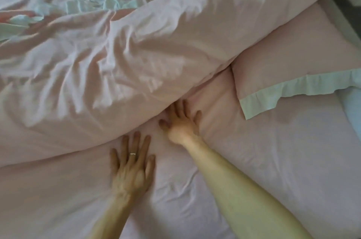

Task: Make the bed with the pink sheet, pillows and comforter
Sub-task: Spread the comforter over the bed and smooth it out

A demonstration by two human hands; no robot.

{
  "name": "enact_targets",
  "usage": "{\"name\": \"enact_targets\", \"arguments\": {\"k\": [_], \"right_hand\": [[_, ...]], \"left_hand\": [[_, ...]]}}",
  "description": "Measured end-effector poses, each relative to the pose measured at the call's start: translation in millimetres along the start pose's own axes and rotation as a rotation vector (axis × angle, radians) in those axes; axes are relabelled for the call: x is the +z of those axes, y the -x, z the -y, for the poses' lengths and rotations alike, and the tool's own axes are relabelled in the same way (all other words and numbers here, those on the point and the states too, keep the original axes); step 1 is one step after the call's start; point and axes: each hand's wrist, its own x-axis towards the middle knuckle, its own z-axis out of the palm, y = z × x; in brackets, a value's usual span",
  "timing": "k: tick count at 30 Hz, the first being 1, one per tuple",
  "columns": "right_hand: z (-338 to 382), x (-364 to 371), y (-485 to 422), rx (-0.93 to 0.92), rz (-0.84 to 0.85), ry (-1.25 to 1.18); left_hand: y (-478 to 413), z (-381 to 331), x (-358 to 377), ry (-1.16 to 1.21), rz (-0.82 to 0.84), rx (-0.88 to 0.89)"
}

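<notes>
The pink sheet [283,160] covers the mattress across the lower half of the head view, with small wrinkles near the middle. My left hand [130,164] lies flat on it, fingers straight and spread, a ring on one finger. My right hand [181,121] presses flat on the sheet further up, fingertips at the edge of the pink comforter [117,53]. The comforter lies bunched and rumpled across the upper left. A pink pillow [293,53] with a pale mint-green border lies at the right, partly under the comforter.
Pale mint-green fabric [86,2] shows among the folds at the upper left. A dark strip and a white edge [343,6] beside the bed appear at the upper right. A pale blue patch [349,106] sits at the right edge.
</notes>
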Motion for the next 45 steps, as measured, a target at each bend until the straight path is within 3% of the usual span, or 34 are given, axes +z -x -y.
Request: {"name": "enact_targets", "arguments": {"k": [2, 4, 6, 9, 11, 13, 16, 18, 19, 21, 25, 27, 29, 31, 32, 35, 37, 39, 43, 45], "right_hand": [[-57.8, 9.2, 29.6, 0.212, -0.049, -0.015], [-135.4, 13.2, 94.9, 0.545, -0.124, -0.035], [-202.6, 7.6, 162.8, 0.847, -0.076, -0.106], [-247.3, -4.1, 213.8, 1.171, 0.019, -0.258], [-241.8, -5.4, 217.4, 1.318, -0.036, -0.365], [-219.4, 1.8, 205.6, 1.19, -0.138, -0.3], [-155.9, 14.9, 169.4, 0.504, -0.291, -0.065], [-140.9, 27.9, 161.5, 0.166, -0.228, 0.028], [-147.6, 34.2, 168.4, 0.132, -0.168, 0.058], [-193.3, 47.2, 206.9, 0.279, -0.092, 0.077], [-295.4, 56.6, 302.3, 0.782, -0.015, -0.062], [-320.3, 43.3, 323.8, 1.003, 0.018, -0.213], [-320.3, 27.6, 325.5, 1.055, -0.058, -0.242], [-304.2, 23.7, 314.6, 0.817, -0.161, -0.149], [-289.7, 21.9, 303.2, 0.646, -0.211, -0.103], [-235.6, 25.0, 261.2, 0.203, -0.28, -0.023], [-210.0, 31.6, 246.6, 0.003, -0.207, 0.044], [-195.9, 55.3, 252.7, -0.186, -0.071, 0.145], [-191.9, 87.6, 297.6, -0.665, 0.11, 0.414], [-174.8, 89.1, 304.3, -0.861, 0.165, 0.434]], "left_hand": [[0.7, 0.8, 1.4, -0.002, 0.025, 0.002], [-0.5, -0.4, -0.8, 0.011, 0.064, 0.004], [0.3, -5.9, -3.5, 0.037, 0.061, 0.024], [1.9, -30.2, -7.0, 0.05, 0.073, 0.189], [8.6, -55.5, -5.7, 0.073, 0.112, 0.287], [26.2, -87.3, 0.8, 0.094, 0.13, 0.364], [67.6, -116.1, 17.7, 0.065, 0.146, 0.366], [87.3, -124.2, 26.4, 0.023, 0.13, 0.326], [93.5, -125.9, 28.1, 0.01, 0.128, 0.307], [102.8, -132.0, 27.3, -0.022, 0.143, 0.299], [138.9, -144.5, 27.7, -0.042, 0.233, 0.296], [168.4, -152.1, 27.6, -0.076, 0.244, 0.409], [195.1, -156.0, 27.8, -0.106, 0.26, 0.638], [211.0, -160.4, 18.4, -0.135, 0.271, 0.81], [209.0, -161.8, 15.2, -0.13, 0.265, 0.786], [182.2, -162.5, 7.4, -0.071, 0.145, 0.326], [163.5, -149.0, 6.4, -0.054, 0.109, 0.022], [172.1, -122.4, 9.7, -0.042, 0.161, -0.154], [247.7, -94.8, 22.3, -0.049, 0.298, -0.174], [290.4, -78.4, 18.2, -0.053, 0.331, -0.143]]}}
